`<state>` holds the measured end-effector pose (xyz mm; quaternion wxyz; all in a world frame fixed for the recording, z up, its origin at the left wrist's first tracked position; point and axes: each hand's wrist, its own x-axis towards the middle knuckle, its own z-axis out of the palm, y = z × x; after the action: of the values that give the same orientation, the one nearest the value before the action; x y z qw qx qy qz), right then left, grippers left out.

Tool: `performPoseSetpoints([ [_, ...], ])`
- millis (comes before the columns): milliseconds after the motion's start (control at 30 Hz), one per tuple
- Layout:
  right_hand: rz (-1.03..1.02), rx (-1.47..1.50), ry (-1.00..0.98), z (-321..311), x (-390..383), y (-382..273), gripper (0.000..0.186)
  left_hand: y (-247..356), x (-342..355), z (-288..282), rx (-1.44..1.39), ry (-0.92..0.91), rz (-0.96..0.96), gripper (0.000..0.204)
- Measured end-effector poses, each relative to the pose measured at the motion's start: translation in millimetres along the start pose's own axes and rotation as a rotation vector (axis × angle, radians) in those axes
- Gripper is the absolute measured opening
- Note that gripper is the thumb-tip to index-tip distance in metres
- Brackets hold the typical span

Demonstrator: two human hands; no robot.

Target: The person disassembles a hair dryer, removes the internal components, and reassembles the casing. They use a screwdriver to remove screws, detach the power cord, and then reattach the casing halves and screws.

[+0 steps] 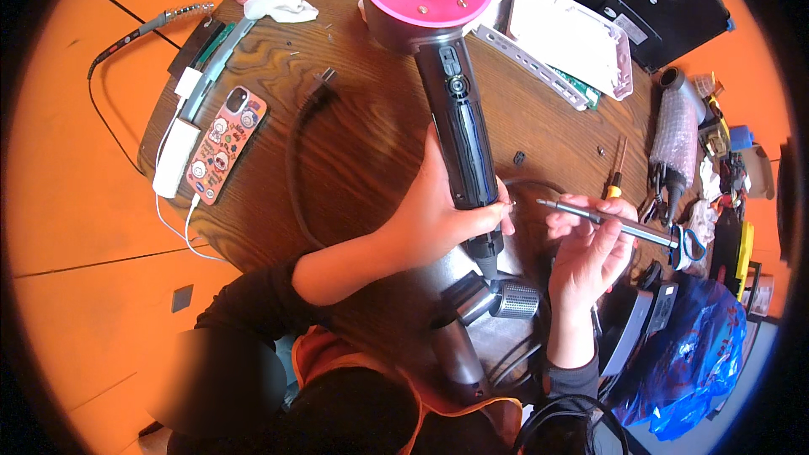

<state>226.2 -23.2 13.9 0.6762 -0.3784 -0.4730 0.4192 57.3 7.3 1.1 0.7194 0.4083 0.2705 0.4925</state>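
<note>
My left hand (442,194) is wrapped round the black handle of a hair dryer (459,118) with a pink ring-shaped head at the top. The handle's face shows a small button and round switch, and its cord end points toward me. A tiny bright piece, too small to name, shows by my left fingertips. In my right hand (594,248) is a slim grey pen-shaped screwdriver (611,223), its tip pointing left toward the handle, apart from it. Below the handle lies a second dark hair dryer (459,350) beside a perforated cylindrical part (516,300).
On the wooden table (354,143) lie a phone (223,147) in a patterned case, a white cabled block (175,160) and a dark plug (324,80). White trays (573,34) stand at the back right. A yellow-handled screwdriver (616,177), a bubble-wrapped item (674,131) and a blue bag (687,362) are at right.
</note>
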Motion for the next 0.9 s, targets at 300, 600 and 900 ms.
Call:
performPoseSetpoints([
  [300,0.045,0.064,-0.055,2.6,0.5,1.3,0.023,1.1,0.3,1.0,0.029,0.026,-0.024,0.078],
  [600,0.01,0.147,-0.117,1.2,0.4,4.0,0.014,2.1,1.1,-0.9,0.083,0.02,-0.009,0.068],
  [900,0.067,0.183,-0.156,5.0,0.0,3.6,0.013,1.1,-0.6,1.8,0.09,0.034,0.027,0.069],
])
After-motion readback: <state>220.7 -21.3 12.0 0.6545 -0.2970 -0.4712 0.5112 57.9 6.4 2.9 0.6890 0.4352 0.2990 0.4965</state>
